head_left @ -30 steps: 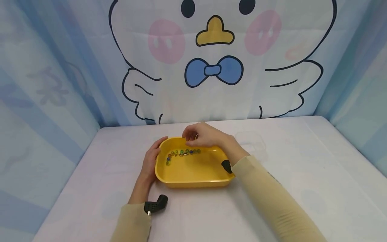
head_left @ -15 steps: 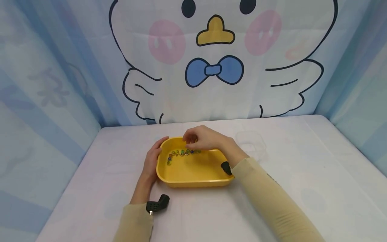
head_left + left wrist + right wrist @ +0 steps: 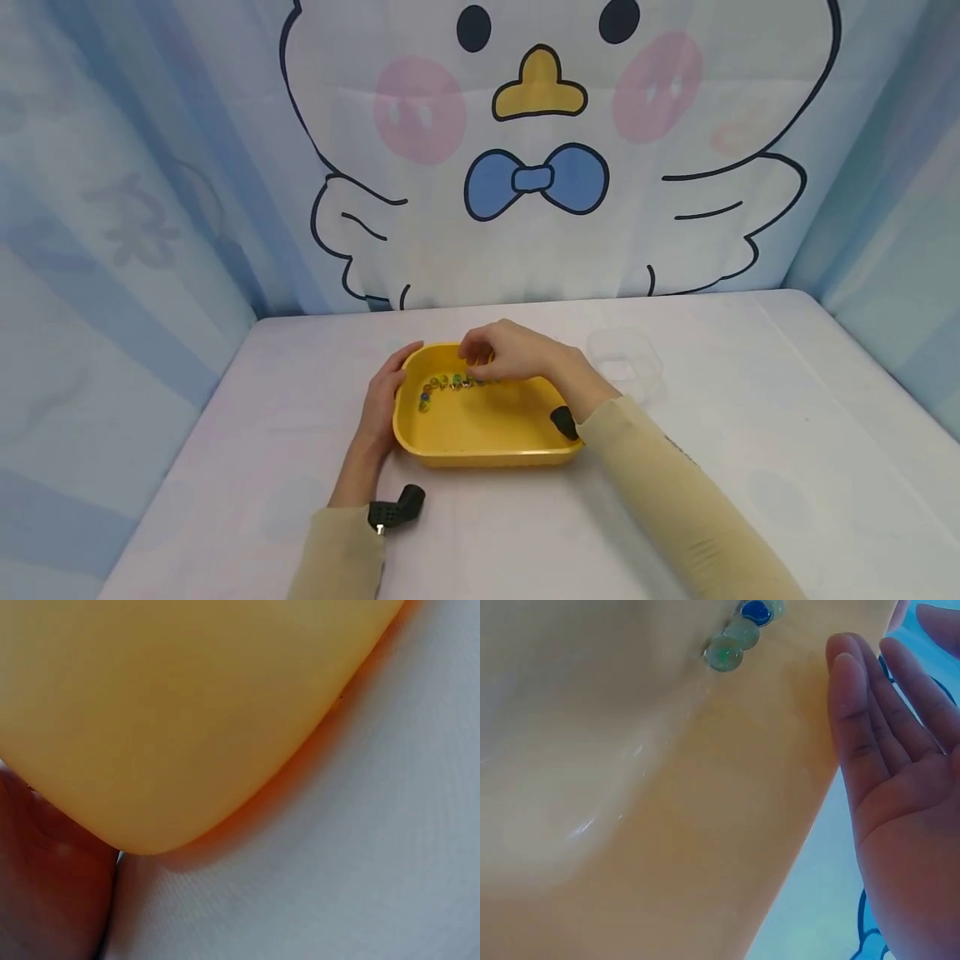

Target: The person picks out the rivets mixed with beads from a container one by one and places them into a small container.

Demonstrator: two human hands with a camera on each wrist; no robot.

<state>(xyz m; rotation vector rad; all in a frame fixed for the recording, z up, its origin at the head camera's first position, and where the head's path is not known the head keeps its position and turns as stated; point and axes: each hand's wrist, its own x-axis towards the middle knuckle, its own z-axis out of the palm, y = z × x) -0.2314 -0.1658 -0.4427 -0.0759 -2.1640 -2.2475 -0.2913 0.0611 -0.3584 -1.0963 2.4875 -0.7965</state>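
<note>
A yellow rectangular tray (image 3: 487, 425) is in the middle of the table. Several glass marbles (image 3: 456, 382) in green, blue and amber line its far side and bend down its left side; the right wrist view shows a blue marble (image 3: 757, 612) beside paler ones. My left hand (image 3: 380, 400) holds the tray's left side, fingers along the outer wall and thumb at the rim. Over the far rim hovers my right hand (image 3: 510, 348), its fingers loosely bent with nothing visible between them. From above, that hand hides the right end of the marble row.
A clear plastic container (image 3: 626, 354) lies faintly visible behind my right wrist. White cloth covers the table (image 3: 750, 467). A printed curtain (image 3: 540, 250) hangs behind the far edge, and more curtains stand at both sides.
My right hand has come down slightly toward the tray's inside and now covers the right end of the marble row. The left hand keeps its hold.
</note>
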